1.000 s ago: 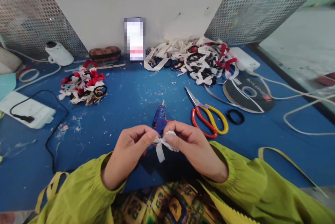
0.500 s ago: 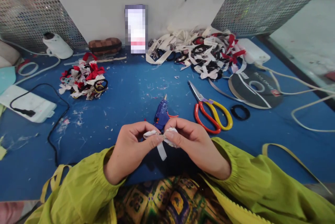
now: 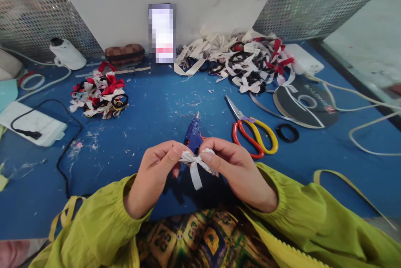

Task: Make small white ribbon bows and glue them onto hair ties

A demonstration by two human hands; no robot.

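Observation:
A white patterned ribbon bow (image 3: pixel 196 160) is stretched between my hands over the near part of the blue table. Its left loop is pinched by my left hand (image 3: pixel 159 172), thumb on top. My right hand (image 3: pixel 236 172) grips the right loop between thumb and fingers. From the bow's middle a plain white ribbon tail (image 3: pixel 196 176) hangs down. Just beyond my fingertips lies a blue glue gun (image 3: pixel 194 132), nozzle pointing away, its rear partly hidden by my hands. Scissors (image 3: pixel 250 128) with one red and one yellow handle rest to the right.
A pile of bows (image 3: pixel 99 94) sits left. White, black and red ribbon pieces (image 3: pixel 244 59) heap at the back, near a phone (image 3: pixel 162 34). A ribbon spool (image 3: pixel 305 103) and black hair tie (image 3: pixel 287 133) lie right. Cables (image 3: pixel 67 151) cross both sides.
My left thumb has moved up and away from the bow's centre onto its left loop, so the knot now shows. My hands are slightly farther apart.

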